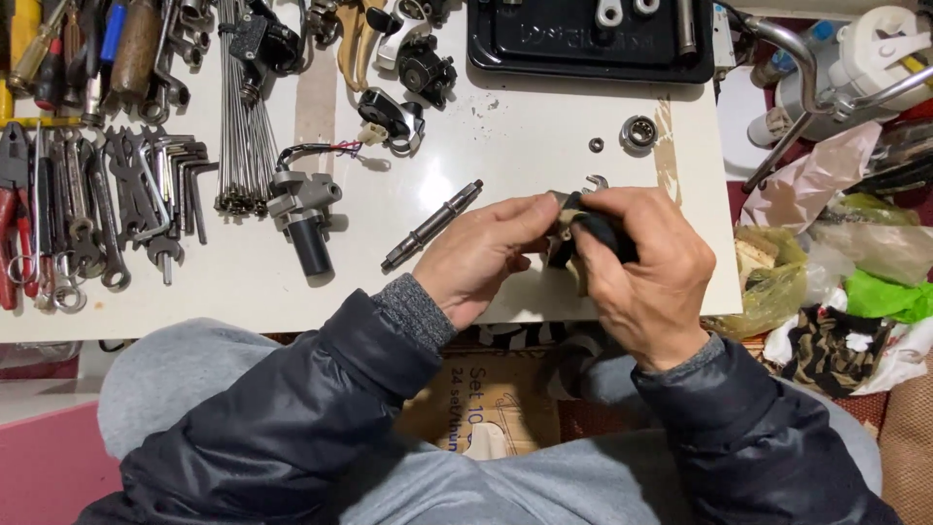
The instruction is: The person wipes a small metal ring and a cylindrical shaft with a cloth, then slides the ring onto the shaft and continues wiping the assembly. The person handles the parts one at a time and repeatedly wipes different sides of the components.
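A brown cardboard box (486, 408) with dark print lies below the white table's (544, 146) near edge, between the sleeves; crumpled yellow (768, 282) and green bags (889, 297) sit right

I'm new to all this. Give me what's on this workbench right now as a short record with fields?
Setting: white table seen from above, person seated at its edge
Left hand: pinches a small part wrapped in a dark rag
Right hand: closed around the same rag
Nearest loose part: metal axle, lying left of the hands
Behind the hands: small wrench, bearing, washer
Left side: bundle of spokes, hex keys, wrenches
Top: black tray
Hidden: the wrapped part's shape
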